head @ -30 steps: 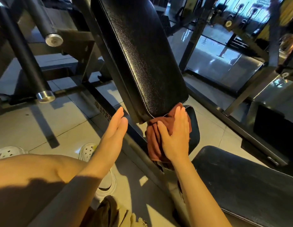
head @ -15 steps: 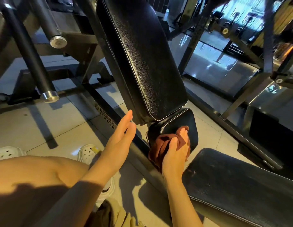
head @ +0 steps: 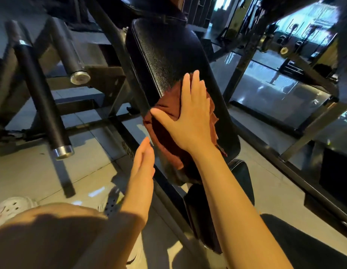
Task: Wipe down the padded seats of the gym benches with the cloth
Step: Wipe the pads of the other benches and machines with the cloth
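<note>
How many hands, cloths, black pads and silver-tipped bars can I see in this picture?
Hands: 2, the left hand and the right hand
Cloth: 1, the red-brown cloth
Black pads: 3, the back pad, small pad, near seat pad
Silver-tipped bars: 2
Total: 8

White perforated clog shoes (head: 12, 207) are being worn. Both forearms are being left bare. No sleeves are being shown.
</note>
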### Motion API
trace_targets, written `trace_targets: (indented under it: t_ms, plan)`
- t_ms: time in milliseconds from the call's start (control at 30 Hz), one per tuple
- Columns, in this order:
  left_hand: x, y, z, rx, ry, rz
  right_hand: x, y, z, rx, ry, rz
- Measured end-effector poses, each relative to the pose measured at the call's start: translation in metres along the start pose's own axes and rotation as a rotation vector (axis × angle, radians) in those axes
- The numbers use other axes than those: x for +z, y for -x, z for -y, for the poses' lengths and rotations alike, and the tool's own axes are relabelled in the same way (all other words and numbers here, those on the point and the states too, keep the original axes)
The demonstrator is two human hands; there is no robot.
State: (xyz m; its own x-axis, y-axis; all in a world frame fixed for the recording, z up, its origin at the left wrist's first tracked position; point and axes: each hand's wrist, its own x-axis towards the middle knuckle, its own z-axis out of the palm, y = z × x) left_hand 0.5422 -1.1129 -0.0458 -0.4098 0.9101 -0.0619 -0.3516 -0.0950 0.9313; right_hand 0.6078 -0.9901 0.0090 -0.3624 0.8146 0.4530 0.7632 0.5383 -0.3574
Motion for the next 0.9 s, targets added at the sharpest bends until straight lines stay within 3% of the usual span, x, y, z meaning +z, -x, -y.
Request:
trace_targets:
  t_ms: [167, 333, 433, 600, 767, 900]
  plan:
    - [-0.004, -0.023, -0.003, -0.007, -0.059, -0.051, 0.011, 0.097, -0.022, 0.057, 0.060, -0.016]
    - [-0.008, -0.038, -0.005, 0.122, -0.254, 0.069, 0.021, 0.137, -0.027, 0.202, 0.015, -0.145]
    - [-0.011, -0.050, -0.011, 0.135, -0.260, 0.102, 0.026, 0.117, -0.015, 0.256, 0.107, -0.143]
    - [-0.021, -0.093, -0.041, 0.159, -0.167, 0.062, 0.011, 0.024, 0.020, 0.201, 0.159, 0.037]
    - [-0.047, -0.128, -0.064, 0.217, -0.227, 0.159, 0.015, -0.062, 0.058, 0.157, 0.171, -0.020]
    - [-0.068, -0.139, -0.063, 0.205, -0.226, 0.111, 0.019, -0.099, 0.074, 0.114, 0.177, -0.076]
